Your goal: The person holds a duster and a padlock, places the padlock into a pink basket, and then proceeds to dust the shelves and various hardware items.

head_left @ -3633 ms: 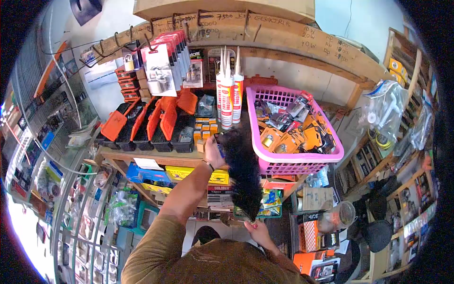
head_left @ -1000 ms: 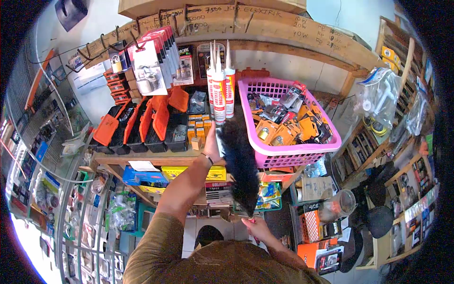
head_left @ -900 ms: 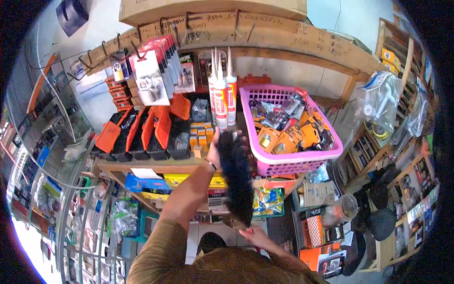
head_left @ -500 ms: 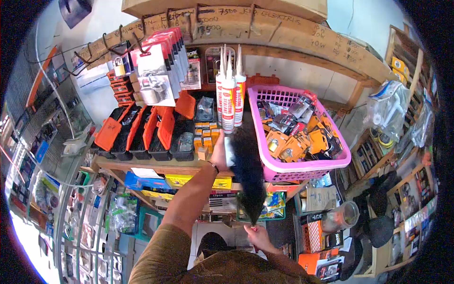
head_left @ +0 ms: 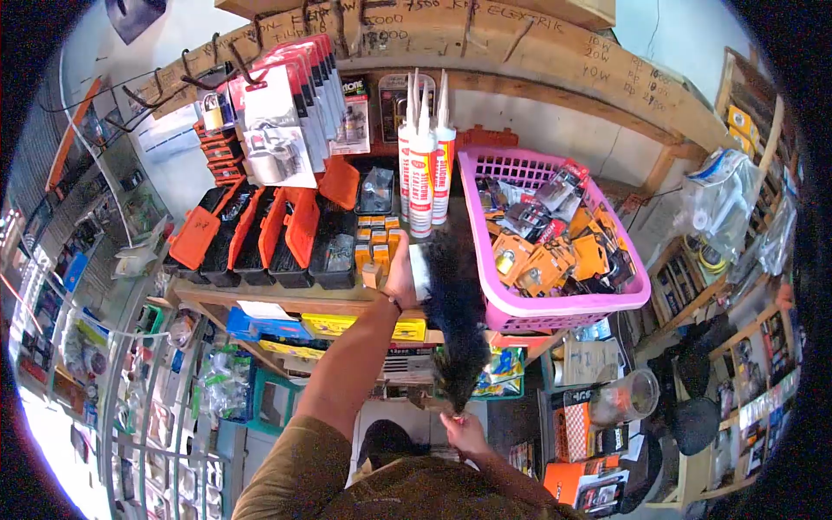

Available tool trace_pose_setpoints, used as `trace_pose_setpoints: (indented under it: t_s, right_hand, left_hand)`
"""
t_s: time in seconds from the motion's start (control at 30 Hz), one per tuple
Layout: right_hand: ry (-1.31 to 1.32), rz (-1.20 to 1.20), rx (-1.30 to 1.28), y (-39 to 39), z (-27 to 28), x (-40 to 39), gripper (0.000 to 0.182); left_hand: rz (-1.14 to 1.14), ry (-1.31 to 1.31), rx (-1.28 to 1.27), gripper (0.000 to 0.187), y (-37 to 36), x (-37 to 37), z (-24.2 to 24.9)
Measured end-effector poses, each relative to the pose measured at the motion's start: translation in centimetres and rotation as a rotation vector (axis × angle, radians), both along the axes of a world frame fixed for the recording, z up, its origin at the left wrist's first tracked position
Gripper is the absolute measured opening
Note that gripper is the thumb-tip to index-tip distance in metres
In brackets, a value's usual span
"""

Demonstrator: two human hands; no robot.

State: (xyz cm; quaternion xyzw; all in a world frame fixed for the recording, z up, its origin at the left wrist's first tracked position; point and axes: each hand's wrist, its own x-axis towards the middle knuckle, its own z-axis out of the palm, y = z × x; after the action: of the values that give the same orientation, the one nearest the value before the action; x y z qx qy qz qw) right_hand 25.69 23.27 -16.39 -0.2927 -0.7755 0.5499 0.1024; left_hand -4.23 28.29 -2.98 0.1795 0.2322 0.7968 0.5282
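Note:
My right hand (head_left: 466, 433) is closed round the handle of a dark feather duster (head_left: 458, 321), whose feathers reach up onto the shelf. On the shelf edge, my left hand (head_left: 401, 276) rests beside a white object (head_left: 419, 270), its fingers pointing up next to small orange boxes (head_left: 380, 253); whether it grips anything is unclear. Several silicone tubes (head_left: 421, 186) stand upright just beyond the duster's tip. To the right of the duster sits a pink basket (head_left: 563, 303) filled with packaged padlocks and other packets.
Black bins with orange lids (head_left: 299, 234) line the shelf's left part. Blister packs (head_left: 282, 130) hang from hooks on a wooden beam (head_left: 520, 52). Lower right, a clear plastic jar (head_left: 631, 396) lies near more packets. A glass display rack stands at left.
The duster and my right hand have shifted slightly left. The view has moved a little, and my left hand remains at the shelf edge.

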Motion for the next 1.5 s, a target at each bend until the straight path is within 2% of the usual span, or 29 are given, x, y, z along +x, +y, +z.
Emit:
trace_pose_setpoints:
  t_s: [0.03, 0.07, 0.13, 0.17, 0.2, 0.27, 0.33, 0.4, 0.43, 0.5, 0.57, 0.67, 0.73, 0.8, 0.87, 0.9, 0.93, 1.0, 1.03, 1.07, 1.13, 1.17, 1.2, 1.27, 1.33, 1.37, 1.4, 1.47, 1.5]
  right_hand:
    - [-0.071, 0.004, -0.183, -0.3, 0.1, -0.3, 0.046]
    - [-0.074, -0.005, -0.178, -0.2, -0.9, -0.1, 0.046]
    - [-0.136, 0.164, -0.055, -0.3, -3.4, 0.3, 0.046]
    - [0.114, 0.103, 0.158, -0.1, -4.0, 0.9, 0.047]
    - [0.110, 0.107, 0.158, 0.2, -3.4, 0.9, 0.047]
    - [-0.234, -0.170, -0.090, 0.4, -1.4, 0.5, 0.047]
    - [-0.197, -0.044, -0.164, 0.1, 0.7, 0.6, 0.047]
    - [-0.131, 0.094, -0.167, -0.4, 2.8, 0.5, 0.045]
    - [-0.131, 0.095, -0.166, -0.1, 2.4, 0.5, 0.045]
    - [-0.069, -0.074, -0.428, 0.9, 0.8, 0.4, 0.043]
    - [-0.083, 0.027, -0.309, 0.3, -0.5, 0.4, 0.042]
    - [-0.105, 0.228, -0.137, 0.1, 0.6, 0.5, 0.041]
    - [-0.126, -0.020, -0.324, 0.2, -0.5, 0.1, 0.041]
    - [-0.126, -0.087, -0.337, 0.6, -1.3, 0.4, 0.041]
    - [0.010, 0.123, -0.034, 0.1, -2.7, 0.5, 0.044]
    - [-0.031, 0.175, -0.056, -0.4, 0.9, 0.6, 0.045]
    - [-0.026, 0.172, -0.056, -0.4, 0.8, 0.5, 0.045]
    - [-0.105, -0.036, -0.284, -0.2, 1.0, 0.1, 0.046]
    - [-0.119, -0.046, -0.536, 0.4, 2.0, 0.1, 0.048]
    - [-0.115, -0.040, -0.532, 0.4, 1.9, 0.0, 0.048]
    - [-0.045, 0.092, -0.340, -0.3, 1.2, 0.3, 0.048]
    - [-0.205, 0.239, -0.103, 0.4, -0.9, 0.6, 0.044]
    - [-0.199, 0.230, -0.108, 0.1, -0.4, 0.6, 0.044]
    - [-0.134, -0.034, -0.242, -0.2, 0.9, 0.5, 0.039]
    - [-0.023, -0.013, -0.295, -0.2, 1.7, 0.2, 0.040]
    - [0.091, 0.013, -0.351, -0.3, 1.9, 0.4, 0.040]
    - [0.085, 0.013, -0.352, -0.2, 1.2, 0.6, 0.040]
    - [-0.016, 0.152, -0.144, 0.4, -0.5, 0.9, 0.042]
    - [-0.015, 0.152, -0.143, 0.6, -0.1, 0.8, 0.042]
  left_hand:
    - [-0.023, -0.031, 0.030, 0.067, 0.4, -0.2, -0.3]
    - [-0.032, -0.035, 0.035, 0.067, 0.3, -0.4, -0.2]
    - [-0.514, 0.058, 0.313, 0.081, -0.1, -1.1, 0.2]
    - [-0.461, -0.018, 0.215, 0.085, -0.2, -1.0, 0.1]
    - [-0.333, -0.002, 0.160, 0.083, -0.4, -0.2, 0.2]
    - [-0.016, 0.010, 0.014, 0.083, 1.0, -0.6, -1.0]
    - [-0.059, -0.106, -0.016, 0.082, -0.1, 0.2, 0.6]
    - [-0.392, -0.015, 0.196, 0.082, -0.9, -0.3, 0.8]
    - [-0.372, -0.040, 0.197, 0.083, -1.1, -0.2, 1.0]
    - [-0.143, 0.033, 0.078, 0.080, -0.9, 0.5, 1.3]
    - [0.022, 0.025, -0.027, 0.077, -0.5, 1.3, 1.8]
    - [-0.448, -0.039, 0.295, 0.084, -0.3, -0.7, 0.0]
    - [-0.432, -0.076, 0.329, 0.081, -0.6, -0.5, 0.3]
    - [0.026, 0.168, 0.019, 0.084, 0.0, 1.1, 1.2]
    - [0.007, 0.144, -0.017, 0.086, 0.3, 0.2, 0.3]
    - [-0.203, 0.072, 0.100, 0.086, -0.2, -0.5, 0.0]
    - [-0.414, 0.000, 0.215, 0.087, -0.3, -1.0, -0.2]
    - [-0.390, -0.032, 0.284, 0.086, -0.4, -0.7, -0.4]
    - [-0.174, 0.022, 0.173, 0.086, 0.2, -0.1, -0.1]
    - [0.044, 0.073, 0.061, 0.086, 0.6, 0.5, 0.2]
    - [0.031, 0.078, 0.022, 0.085, 0.4, -0.1, -0.2]
    - [-0.183, 0.058, 0.135, 0.085, -0.1, -0.6, -0.3]
    - [-0.401, 0.035, 0.246, 0.084, -0.4, -0.6, 0.1]
    - [-0.331, 0.015, 0.207, 0.081, -0.2, -0.1, 0.8]
    - [-0.162, -0.043, 0.131, 0.074, -0.5, 0.8, 1.3]
    - [-0.205, -0.105, 0.147, 0.069, -0.4, 0.5, 0.8]
    - [-0.160, -0.148, 0.060, 0.075, 0.0, 0.0, 0.0]
    - [-0.483, 0.041, 0.391, 0.082, 0.7, -1.5, -1.4]
    - [-0.406, 0.028, 0.320, 0.085, 0.1, -1.1, -1.0]
